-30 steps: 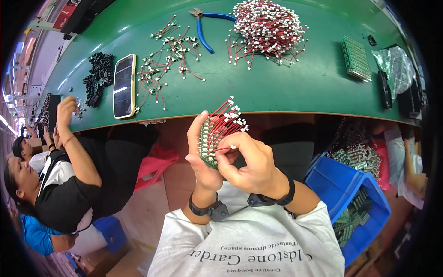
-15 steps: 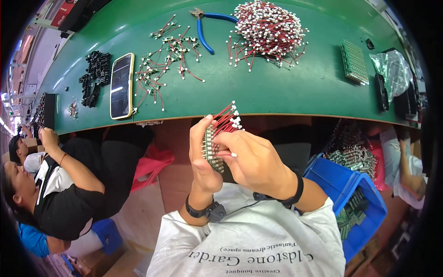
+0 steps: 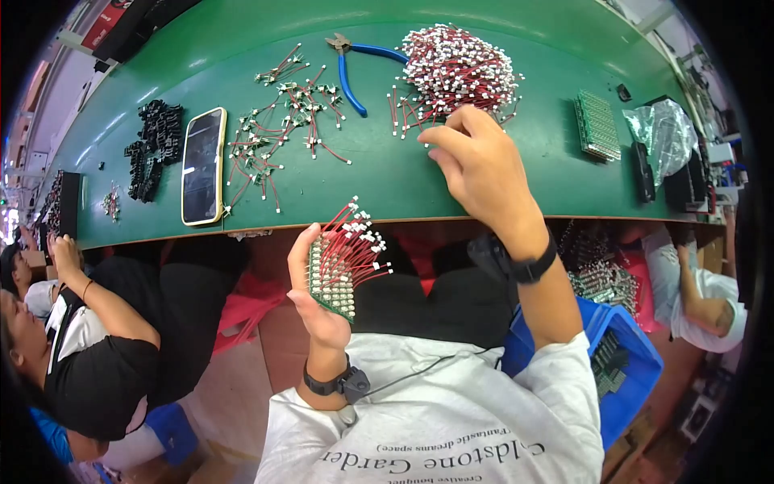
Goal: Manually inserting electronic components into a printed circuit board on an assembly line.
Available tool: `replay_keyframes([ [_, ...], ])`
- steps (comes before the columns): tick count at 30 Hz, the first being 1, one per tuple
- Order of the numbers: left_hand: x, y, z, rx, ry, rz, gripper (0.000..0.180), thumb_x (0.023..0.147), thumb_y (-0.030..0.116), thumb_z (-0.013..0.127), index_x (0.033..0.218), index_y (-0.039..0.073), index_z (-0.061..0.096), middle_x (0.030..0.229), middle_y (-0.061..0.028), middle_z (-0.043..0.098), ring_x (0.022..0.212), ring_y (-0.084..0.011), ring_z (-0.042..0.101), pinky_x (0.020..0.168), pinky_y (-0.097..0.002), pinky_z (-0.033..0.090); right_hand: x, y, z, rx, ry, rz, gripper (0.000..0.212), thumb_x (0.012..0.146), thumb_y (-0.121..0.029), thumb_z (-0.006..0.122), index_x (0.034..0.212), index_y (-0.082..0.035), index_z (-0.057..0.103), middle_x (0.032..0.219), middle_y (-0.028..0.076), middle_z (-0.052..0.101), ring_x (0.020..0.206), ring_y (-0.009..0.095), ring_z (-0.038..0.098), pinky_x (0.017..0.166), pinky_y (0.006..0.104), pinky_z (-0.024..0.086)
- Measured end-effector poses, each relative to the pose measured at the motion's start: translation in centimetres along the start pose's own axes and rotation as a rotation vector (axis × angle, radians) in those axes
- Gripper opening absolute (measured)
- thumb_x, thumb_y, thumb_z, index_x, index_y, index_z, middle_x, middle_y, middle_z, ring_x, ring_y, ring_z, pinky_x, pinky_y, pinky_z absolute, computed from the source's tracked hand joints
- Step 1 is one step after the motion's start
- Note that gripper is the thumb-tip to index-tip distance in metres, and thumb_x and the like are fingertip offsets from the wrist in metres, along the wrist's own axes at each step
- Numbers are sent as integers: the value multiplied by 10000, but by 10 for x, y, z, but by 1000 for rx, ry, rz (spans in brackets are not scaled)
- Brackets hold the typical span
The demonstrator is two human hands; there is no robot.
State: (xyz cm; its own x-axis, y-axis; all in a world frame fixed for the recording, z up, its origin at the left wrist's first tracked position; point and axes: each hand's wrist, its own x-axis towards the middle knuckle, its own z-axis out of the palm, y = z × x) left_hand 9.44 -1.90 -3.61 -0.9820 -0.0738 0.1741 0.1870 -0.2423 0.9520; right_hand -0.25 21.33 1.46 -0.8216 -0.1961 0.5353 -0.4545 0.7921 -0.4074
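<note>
Green circuit board (image 3: 332,278) is gripped in the left hand (image 3: 316,302); right hand (image 3: 481,165) fingers pinch at the wire pile (image 3: 455,73)

shirt: white, short sleeves, dark lettering | wrists: black bands on both | cable: thin, dark

The bench (image 3: 451,181) in front of me is green. My left hand (image 3: 318,302) has a green circuit board (image 3: 330,278) bristling with red wires tipped in white plugs. The wire pile (image 3: 455,73) under my right hand (image 3: 480,161) is the same red and white. The pliers (image 3: 355,68) have blue handles, the phone (image 3: 201,165) is black with a gold rim, and my shirt (image 3: 435,419) is white with dark lettering.
</note>
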Motion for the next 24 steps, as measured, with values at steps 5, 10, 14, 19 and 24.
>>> replay_keyframes([
  [5, -3, -1, 2, -39, -27, -53, 876, 994, 676, 241, 1439, -74, 332, 1329, -205, 537, 1204, -275, 577, 1034, -407, 468, 3, 14, 17, -192, -88, -108, 146, 737, 22, 698, 815, -71, 617, 866, 69, 568, 879, 249, 569, 716, 379, 477],
  [10, -1, 1, 3, -112, -17, -72, 856, 1004, 659, 236, 1433, -74, 340, 1320, -201, 548, 1197, -271, 582, 1031, -401, 466, 2, 0, 0, 82, 44, -184, 122, 832, 31, 646, 914, -20, 571, 876, 79, 597, 831, 221, 576, 709, 317, 456],
  [14, 2, -2, 8, -127, -19, -93, 851, 1005, 658, 230, 1433, -70, 339, 1326, -199, 549, 1190, -275, 586, 1032, -403, 466, -12, -19, -11, 536, 60, 139, 38, 981, -18, 557, 992, -20, 593, 867, 27, 550, 817, 82, 516, 744, 218, 416],
  [19, 5, 4, 19, -180, -3, -107, 860, 998, 669, 227, 1436, -63, 333, 1316, -210, 563, 1187, -289, 590, 1023, -411, 473, -35, -54, -21, 1105, -150, 516, 82, 944, -2, 585, 1022, 20, 600, 962, 18, 584, 840, 62, 531, 742, 218, 436],
  [24, 3, 5, 31, -124, -27, -135, 909, 966, 726, 231, 1461, -32, 317, 1293, -181, 547, 1147, -249, 589, 997, -392, 476, -61, -90, -11, 841, -72, 108, 117, 800, 31, 729, 885, 6, 654, 833, 104, 647, 654, 147, 628, 539, 276, 495],
])
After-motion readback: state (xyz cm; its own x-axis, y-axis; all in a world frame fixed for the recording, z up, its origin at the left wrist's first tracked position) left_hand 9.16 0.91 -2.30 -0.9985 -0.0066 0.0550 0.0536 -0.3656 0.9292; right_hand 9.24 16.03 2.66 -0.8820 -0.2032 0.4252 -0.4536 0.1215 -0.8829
